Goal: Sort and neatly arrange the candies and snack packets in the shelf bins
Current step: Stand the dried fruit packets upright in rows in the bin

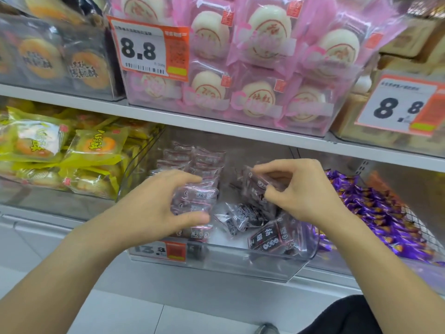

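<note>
Both hands are reaching into the clear plastic shelf bin on the lower shelf. The left hand is curling its fingers around a stack of small clear-wrapped dark candy packets at the bin's left side, while the right hand is pinching another such dark packet (lifted above the loose packets lying in the bin). Purple foil-wrapped candies are sitting in the neighbouring bin to the right.

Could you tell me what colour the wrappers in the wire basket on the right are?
Purple wrappers, seen in the head view.
</note>
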A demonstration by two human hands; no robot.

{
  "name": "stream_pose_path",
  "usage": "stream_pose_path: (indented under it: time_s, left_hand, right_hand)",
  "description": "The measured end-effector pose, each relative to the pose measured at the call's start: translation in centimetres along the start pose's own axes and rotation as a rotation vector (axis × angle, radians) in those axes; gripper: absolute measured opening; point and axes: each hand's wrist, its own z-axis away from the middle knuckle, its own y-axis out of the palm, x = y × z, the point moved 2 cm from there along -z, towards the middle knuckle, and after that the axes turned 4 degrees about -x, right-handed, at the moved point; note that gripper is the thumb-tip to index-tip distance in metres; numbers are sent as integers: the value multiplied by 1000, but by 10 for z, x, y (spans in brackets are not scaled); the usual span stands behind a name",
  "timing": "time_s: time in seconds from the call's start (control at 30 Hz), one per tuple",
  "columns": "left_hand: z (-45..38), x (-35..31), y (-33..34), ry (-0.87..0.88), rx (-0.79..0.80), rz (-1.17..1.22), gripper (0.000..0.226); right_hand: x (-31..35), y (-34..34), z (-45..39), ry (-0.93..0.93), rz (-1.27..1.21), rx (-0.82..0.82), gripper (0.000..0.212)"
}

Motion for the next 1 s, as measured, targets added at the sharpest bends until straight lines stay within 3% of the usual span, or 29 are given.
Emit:
stream_pose_path:
  time_s: [0.1,0.2,0.27,0.33,0.4,0.5,0.63,0.8,0.93,1.0]
  left_hand:
    - [-1,-22,1,-23,-210,246,74]
    - [-2,-41,11,-11,-145,451,63]
    - [-5,-47,18,-13,-79,535,44]
    - [-8,-47,20,-34,-111,586,26]
    - [-11,-46,20,-59,-179,641,20]
    - [-13,-49,17,-72,-273,725,22]
    - [-10,-63,9,-54,-271,811,35]
    - [-4,-66,-3,-59,-117,661,26]
    - [2,-52,1,-192,-60,720,27]
    - [7,-43,2,-327,-100,807,36]
  right_hand:
    - [10,-5,10,-29,-336,19,46]
    - [21,-4,16,-45,-697,59,38]
    - [23,1,16,-10,-909,54,33]
    - [22,5,15,19,-1035,51,35]
    - [19,6,14,16,-1009,73,46]
    - [19,8,14,15,-736,43,44]
    - [23,12,14,82,-860,-17,33]
    - [23,18,13,238,-954,193,22]
    - [21,27,9,381,-942,360,19]
    - [20,26,8,360,-860,420,16]
